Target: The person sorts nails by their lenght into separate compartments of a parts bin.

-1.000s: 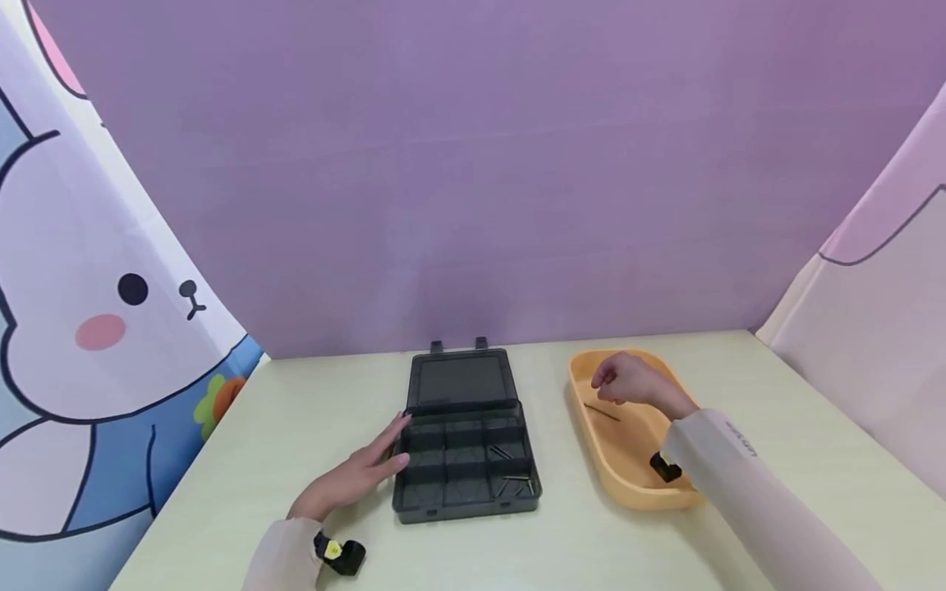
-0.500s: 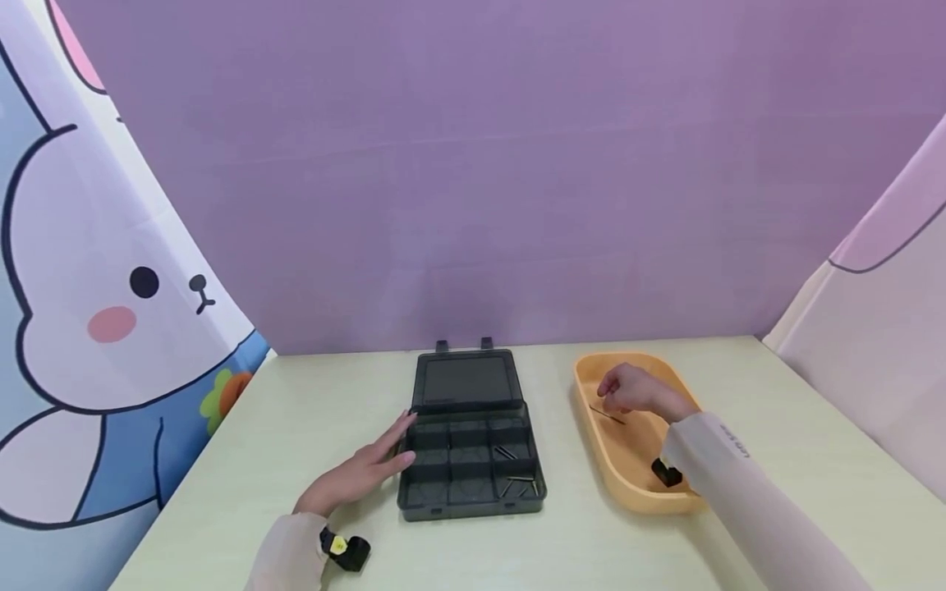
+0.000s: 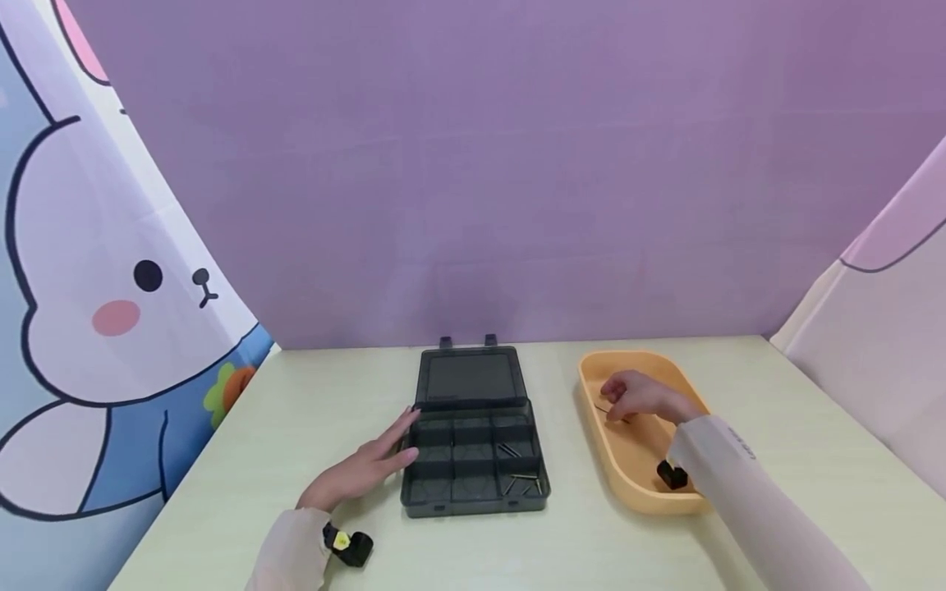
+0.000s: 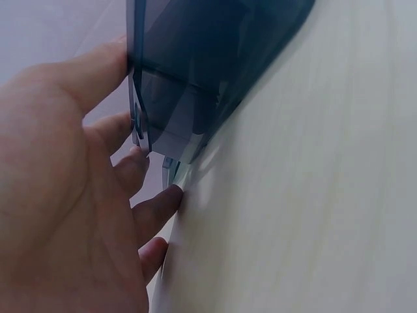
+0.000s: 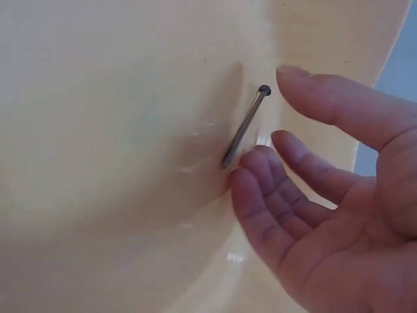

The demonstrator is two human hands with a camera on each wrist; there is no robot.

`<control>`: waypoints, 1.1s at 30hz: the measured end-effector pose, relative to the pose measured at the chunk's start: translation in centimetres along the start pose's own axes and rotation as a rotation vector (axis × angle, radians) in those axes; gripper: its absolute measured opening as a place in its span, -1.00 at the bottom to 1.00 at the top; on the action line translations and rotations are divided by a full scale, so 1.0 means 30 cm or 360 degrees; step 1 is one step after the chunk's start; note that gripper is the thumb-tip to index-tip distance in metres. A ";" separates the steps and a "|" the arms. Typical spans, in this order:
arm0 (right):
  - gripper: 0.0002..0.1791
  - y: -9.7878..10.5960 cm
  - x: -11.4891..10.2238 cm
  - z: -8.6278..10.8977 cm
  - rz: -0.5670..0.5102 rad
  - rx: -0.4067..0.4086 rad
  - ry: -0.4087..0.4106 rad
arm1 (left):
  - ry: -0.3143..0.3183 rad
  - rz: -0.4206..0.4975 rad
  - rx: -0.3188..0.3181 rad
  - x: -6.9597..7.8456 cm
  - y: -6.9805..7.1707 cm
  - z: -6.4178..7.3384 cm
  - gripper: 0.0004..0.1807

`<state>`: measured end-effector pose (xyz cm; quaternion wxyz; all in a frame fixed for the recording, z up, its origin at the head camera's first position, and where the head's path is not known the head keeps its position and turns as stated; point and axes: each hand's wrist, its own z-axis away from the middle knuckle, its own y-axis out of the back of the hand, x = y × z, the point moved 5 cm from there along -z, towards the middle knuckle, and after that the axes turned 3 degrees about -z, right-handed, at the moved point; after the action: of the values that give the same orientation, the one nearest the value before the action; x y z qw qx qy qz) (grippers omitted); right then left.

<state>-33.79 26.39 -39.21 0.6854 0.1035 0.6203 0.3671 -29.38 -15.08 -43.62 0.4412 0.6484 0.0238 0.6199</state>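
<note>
My left hand rests against the left side of a dark, see-through compartment box, its lid folded back. In the left wrist view, my fingers lie along the wall of the box. Two right-hand compartments hold thin metal pieces that look like nails. My right hand reaches into an orange tray. In the right wrist view, a single nail lies on the tray floor, close to the fingertips. Thumb and fingers stand apart around it without a grip.
Both containers stand on a pale tabletop, the tray to the right of the box. A purple cloth backdrop hangs behind the table. On the left is a printed cartoon sheet.
My right hand has come lower and nearer to the nail in the tray, now partly covering it in the head view. My left hand stays at the box. The head view shifts slightly.
</note>
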 end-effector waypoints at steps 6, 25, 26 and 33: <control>-0.53 -0.002 0.006 0.001 0.0086 0.0018 0.0004 | -0.0015 -0.0030 0.0015 0.004 0.007 -0.001 -0.30; -0.77 0.004 0.033 -0.008 0.0245 0.0095 -0.0005 | 0.0052 -0.0014 0.0006 0.000 0.005 0.006 -0.30; -0.78 0.003 0.032 -0.008 0.0270 0.0098 -0.0007 | 0.0048 -0.0018 0.0007 0.000 0.005 0.007 -0.30; -0.82 0.005 0.027 -0.010 0.0433 0.0115 -0.0024 | 0.0042 -0.0024 0.0019 0.002 0.000 0.007 -0.30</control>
<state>-34.14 26.91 -39.82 0.6297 0.2139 0.6083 0.4333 -29.19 -15.16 -43.55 0.4417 0.6426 0.0383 0.6249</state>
